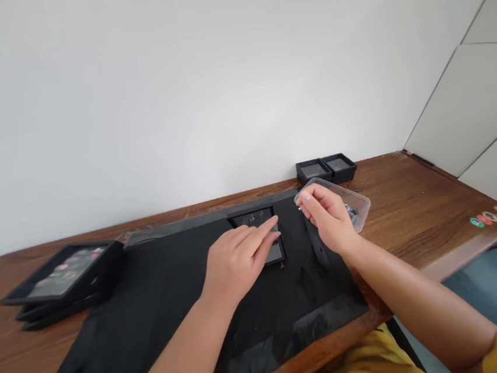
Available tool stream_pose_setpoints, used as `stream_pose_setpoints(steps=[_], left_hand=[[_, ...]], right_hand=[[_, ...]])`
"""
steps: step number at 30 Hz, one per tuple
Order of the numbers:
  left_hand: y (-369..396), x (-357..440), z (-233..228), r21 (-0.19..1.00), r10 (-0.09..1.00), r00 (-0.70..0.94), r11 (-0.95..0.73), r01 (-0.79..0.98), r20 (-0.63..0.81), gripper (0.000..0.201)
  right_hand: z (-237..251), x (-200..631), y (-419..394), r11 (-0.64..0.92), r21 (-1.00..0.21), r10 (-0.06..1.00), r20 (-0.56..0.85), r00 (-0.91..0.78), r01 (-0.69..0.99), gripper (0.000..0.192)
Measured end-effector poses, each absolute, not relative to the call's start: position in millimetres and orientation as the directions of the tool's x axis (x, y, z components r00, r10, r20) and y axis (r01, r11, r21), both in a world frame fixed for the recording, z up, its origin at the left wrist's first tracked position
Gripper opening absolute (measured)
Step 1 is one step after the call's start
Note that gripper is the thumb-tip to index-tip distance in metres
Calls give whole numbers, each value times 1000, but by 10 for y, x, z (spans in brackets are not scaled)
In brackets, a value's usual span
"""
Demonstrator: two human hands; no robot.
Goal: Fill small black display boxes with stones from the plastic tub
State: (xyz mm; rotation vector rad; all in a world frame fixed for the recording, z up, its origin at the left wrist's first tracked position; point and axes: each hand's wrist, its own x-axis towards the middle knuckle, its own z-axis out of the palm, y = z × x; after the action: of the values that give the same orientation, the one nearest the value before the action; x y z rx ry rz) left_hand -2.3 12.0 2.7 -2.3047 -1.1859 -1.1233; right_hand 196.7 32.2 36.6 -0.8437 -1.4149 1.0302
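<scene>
My left hand [240,257] is over a shallow black tray or frame [255,217] on the black mat [166,288]. Its index finger and thumb stretch out to the right with a small gap between the tips, while the other fingers curl. What lies under the palm is hidden. To the right, my right hand [328,214] pinches thumb against fingers at the near edge of a clear plastic container [361,199]. A tiny pale bit shows at those fingertips, too small to name. Small colourful pieces [351,213] lie inside the container, partly behind the hand.
Black frames [107,273] are stacked on the left, the top one holding pink and pale pieces. Two small black trays or stacks [314,170] stand by the wall. A long dark object [318,247] lies below my right hand. Round stickers [489,218] mark the wooden tabletop [409,212].
</scene>
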Motion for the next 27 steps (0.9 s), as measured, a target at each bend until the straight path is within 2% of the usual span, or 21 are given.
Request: stream_pose_setpoints(steps=[5, 11, 19, 27], left_hand=[[70, -26, 123, 21, 426, 338, -647, 762, 839, 20], [64, -43, 149, -3, 367, 326, -660, 752, 871, 17], [51, -45, 183, -4, 316, 297, -677, 736, 901, 8], [54, -40, 177, 11, 307, 287, -701, 713, 908, 11]], right_hand=[[354, 1940, 321, 373, -927, 900, 348, -263, 49, 37], [307, 1904, 308, 187, -982, 830, 169, -531, -20, 40], [321, 1909, 306, -16, -997, 800, 33, -598, -77, 37], [288, 1875, 302, -48, -990, 833, 33, -552, -131, 49]])
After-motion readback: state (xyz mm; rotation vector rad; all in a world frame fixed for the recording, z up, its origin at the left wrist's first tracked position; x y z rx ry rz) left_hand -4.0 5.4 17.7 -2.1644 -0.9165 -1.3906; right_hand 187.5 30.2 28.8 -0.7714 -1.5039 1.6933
